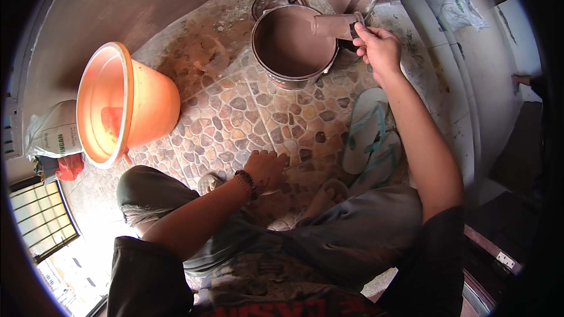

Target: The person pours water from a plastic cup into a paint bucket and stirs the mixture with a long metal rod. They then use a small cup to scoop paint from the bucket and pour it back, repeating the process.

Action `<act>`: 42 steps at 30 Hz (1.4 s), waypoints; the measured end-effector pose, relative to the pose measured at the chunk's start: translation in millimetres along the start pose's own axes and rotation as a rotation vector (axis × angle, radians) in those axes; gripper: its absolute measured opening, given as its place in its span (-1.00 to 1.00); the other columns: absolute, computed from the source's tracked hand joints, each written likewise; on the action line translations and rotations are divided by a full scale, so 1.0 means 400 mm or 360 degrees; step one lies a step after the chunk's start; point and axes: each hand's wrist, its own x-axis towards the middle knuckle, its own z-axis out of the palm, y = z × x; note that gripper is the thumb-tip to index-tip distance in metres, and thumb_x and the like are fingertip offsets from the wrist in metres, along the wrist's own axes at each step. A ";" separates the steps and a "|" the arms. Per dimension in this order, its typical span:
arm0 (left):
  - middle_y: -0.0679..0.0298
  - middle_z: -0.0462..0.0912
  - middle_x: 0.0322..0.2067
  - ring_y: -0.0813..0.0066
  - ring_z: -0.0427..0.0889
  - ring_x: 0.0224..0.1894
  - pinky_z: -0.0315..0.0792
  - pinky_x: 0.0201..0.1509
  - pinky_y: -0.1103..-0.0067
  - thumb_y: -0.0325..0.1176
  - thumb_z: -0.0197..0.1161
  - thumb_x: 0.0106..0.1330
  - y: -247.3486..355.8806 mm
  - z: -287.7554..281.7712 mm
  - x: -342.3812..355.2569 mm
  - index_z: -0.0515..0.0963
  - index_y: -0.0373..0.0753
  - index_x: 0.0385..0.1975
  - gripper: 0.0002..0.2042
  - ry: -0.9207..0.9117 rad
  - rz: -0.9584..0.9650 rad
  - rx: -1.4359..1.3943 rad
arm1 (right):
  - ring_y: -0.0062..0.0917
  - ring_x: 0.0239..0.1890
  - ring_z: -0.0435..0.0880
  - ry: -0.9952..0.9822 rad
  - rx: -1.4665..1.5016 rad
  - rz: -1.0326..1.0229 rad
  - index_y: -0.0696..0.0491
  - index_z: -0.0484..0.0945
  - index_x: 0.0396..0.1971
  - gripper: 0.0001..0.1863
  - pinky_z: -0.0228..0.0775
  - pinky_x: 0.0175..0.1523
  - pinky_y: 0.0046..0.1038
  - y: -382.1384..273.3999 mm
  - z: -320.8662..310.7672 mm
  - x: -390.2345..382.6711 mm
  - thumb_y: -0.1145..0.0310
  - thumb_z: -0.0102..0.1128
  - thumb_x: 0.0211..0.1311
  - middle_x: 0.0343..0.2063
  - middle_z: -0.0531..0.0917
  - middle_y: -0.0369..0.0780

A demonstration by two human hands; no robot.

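My right hand (pixel 379 50) grips a clear plastic cup (pixel 335 26) by its dark end, fingers closed round it. The cup is tilted sideways over the right rim of a dark metal bucket (pixel 288 82), and a brown film coats it. Thick brown liquid, like paint (pixel 288 44), fills much of the bucket. My left hand (pixel 264 171), with beaded bracelets on its wrist, hangs above the stone-patterned floor between my knees. Its fingers point down and away, so their tips are hidden.
A large orange tub (pixel 155 103) lies tipped at the left, beside a white sack (pixel 56 132) and a red bag (pixel 69 167). Behind the bucket is a round lid (pixel 267 3). Teal-strapped sandals (pixel 365 132) sit below my right forearm. Another person's hand (pixel 520 80) shows far right.
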 end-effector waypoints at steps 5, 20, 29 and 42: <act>0.02 0.64 -0.08 0.04 0.60 0.03 0.42 0.14 0.22 -0.04 0.22 0.32 0.003 -0.004 -0.001 0.40 -0.23 0.18 -0.47 -0.0014 0.0018 0.0012 | -0.76 -0.64 0.50 -0.0044 -0.0112 -0.0075 0.13 0.62 -0.25 -0.68 0.23 -0.60 -0.70 -0.016 0.000 -0.011 0.18 0.44 0.24 -0.50 0.67 -0.30; 0.04 0.63 -0.10 0.02 0.61 0.00 0.44 0.07 0.20 0.01 0.22 0.32 -0.033 0.010 -0.027 0.40 -0.24 0.17 -0.45 0.0025 0.0061 0.0021 | -0.11 -0.44 0.70 -0.0072 -0.0858 -0.0936 0.10 0.64 -0.50 -0.87 0.55 -0.30 -0.19 0.043 0.183 -0.077 0.37 0.35 0.12 -0.58 0.67 -0.07; 0.04 0.63 -0.06 0.02 0.61 0.03 0.44 0.11 0.19 0.02 0.21 0.32 -0.060 0.015 -0.041 0.37 -0.21 0.24 -0.41 -0.0003 0.0004 0.0007 | -0.08 -0.25 0.72 -0.0308 -0.1169 -0.0687 0.14 0.66 -0.48 -0.82 0.56 -0.11 -0.15 0.069 0.235 -0.023 0.33 0.33 0.13 -0.36 0.72 0.00; 0.03 0.63 -0.08 0.03 0.61 0.03 0.41 0.11 0.16 0.00 0.20 0.33 -0.078 0.021 -0.051 0.41 -0.23 0.12 -0.49 0.0026 0.0045 -0.0006 | -0.14 -0.40 0.72 -0.0123 -0.1298 -0.0939 0.15 0.64 -0.57 -0.87 0.58 -0.22 -0.23 0.078 0.232 0.027 0.42 0.40 0.02 -0.56 0.69 -0.05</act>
